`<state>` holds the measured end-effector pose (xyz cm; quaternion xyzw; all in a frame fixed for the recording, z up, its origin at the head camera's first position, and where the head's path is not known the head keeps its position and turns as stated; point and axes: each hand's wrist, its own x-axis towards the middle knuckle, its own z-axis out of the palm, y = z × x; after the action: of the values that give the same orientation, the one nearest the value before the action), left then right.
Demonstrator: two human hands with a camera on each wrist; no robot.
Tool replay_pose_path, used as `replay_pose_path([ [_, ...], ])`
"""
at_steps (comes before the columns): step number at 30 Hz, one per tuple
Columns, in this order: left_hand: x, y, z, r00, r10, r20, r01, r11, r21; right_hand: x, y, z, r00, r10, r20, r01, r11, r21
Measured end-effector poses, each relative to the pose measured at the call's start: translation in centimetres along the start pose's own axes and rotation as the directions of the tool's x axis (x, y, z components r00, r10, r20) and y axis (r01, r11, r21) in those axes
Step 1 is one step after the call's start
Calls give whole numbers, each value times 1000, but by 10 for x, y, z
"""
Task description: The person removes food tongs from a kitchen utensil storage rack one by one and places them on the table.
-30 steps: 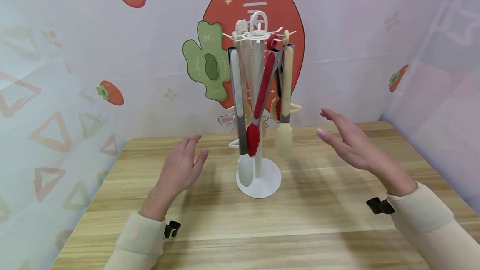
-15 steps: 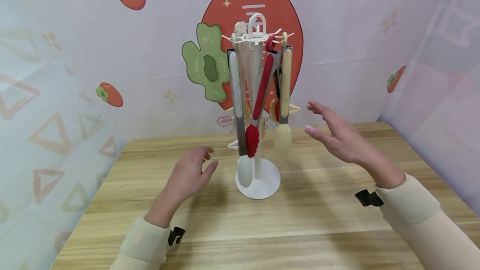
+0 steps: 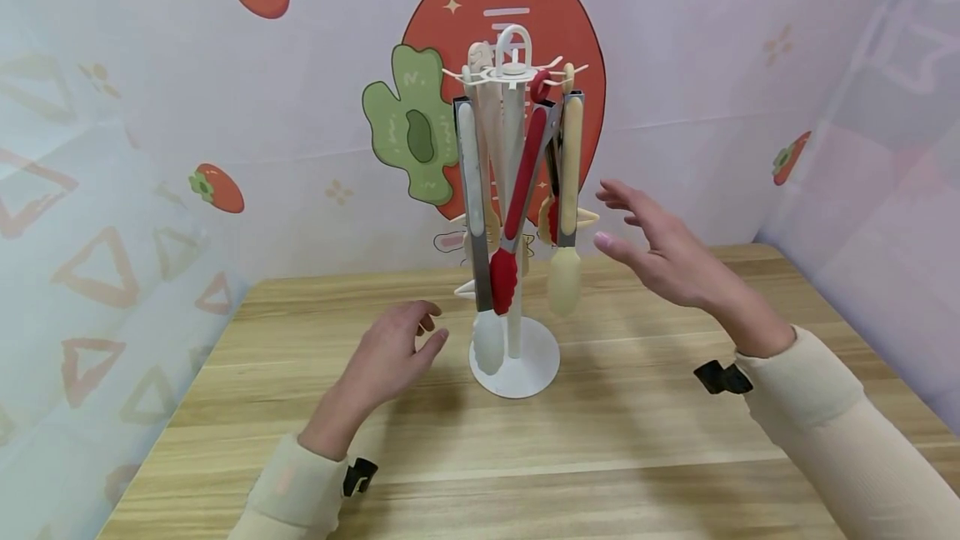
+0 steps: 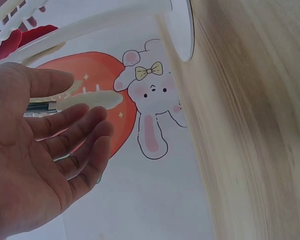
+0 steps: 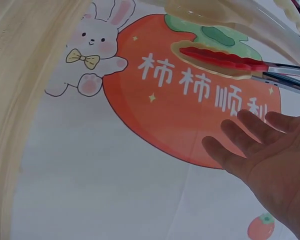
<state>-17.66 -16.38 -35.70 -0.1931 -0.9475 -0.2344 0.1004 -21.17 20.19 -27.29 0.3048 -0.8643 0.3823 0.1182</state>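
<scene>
A white rotating-style utensil rack [image 3: 536, 373] stands upright on the table, with several tongs hanging from its top hooks. White tongs [image 3: 488, 344] hang at the front left, red tongs [image 3: 505, 282] slant beside them, and cream tongs [image 3: 566, 282] hang to the right. Others behind are partly hidden; a red tip lined up with a tan one [image 5: 225, 57] shows in the right wrist view. My left hand [image 3: 386, 361] hovers left of the white tongs, fingers loosely bent, touching nothing. Right of the cream tongs my right hand [image 3: 663, 252] is raised with fingers extended, apart from them.
The wooden table [image 3: 600, 473] runs back to a patterned cloth wall [image 3: 315, 215] with a persimmon and rabbit print. Similar cloth rises on both sides. A black wrist mount [image 3: 360, 477] sits at the left cuff, another [image 3: 723, 377] at the right.
My left hand has moved right and nearer to me, its fingers bending a little. The right hand has come left and up towards the cream tongs. Rack and tongs stay in place.
</scene>
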Motion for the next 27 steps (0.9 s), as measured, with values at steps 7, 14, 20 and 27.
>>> replay_pose_path([
  [7, -1, 5, -1, 1000, 16, -7, -16, 1000, -16, 11, -5, -1, 1000, -28, -12, 28, 999, 33],
  [14, -2, 11, -5, 1000, 28, -9, -28, 999, -24, 21, -10, 0, 999, -39, -5, 39, 997, 60],
  [20, -3, 16, -8, 999, 41, -22, -41, 999, -26, 27, -12, 1, 1000, -27, 4, 27, 996, 83],
  [27, -3, 19, -12, 997, 60, -44, -61, 998, -33, 33, -12, 3, 999, -32, 22, 29, 992, 125],
])
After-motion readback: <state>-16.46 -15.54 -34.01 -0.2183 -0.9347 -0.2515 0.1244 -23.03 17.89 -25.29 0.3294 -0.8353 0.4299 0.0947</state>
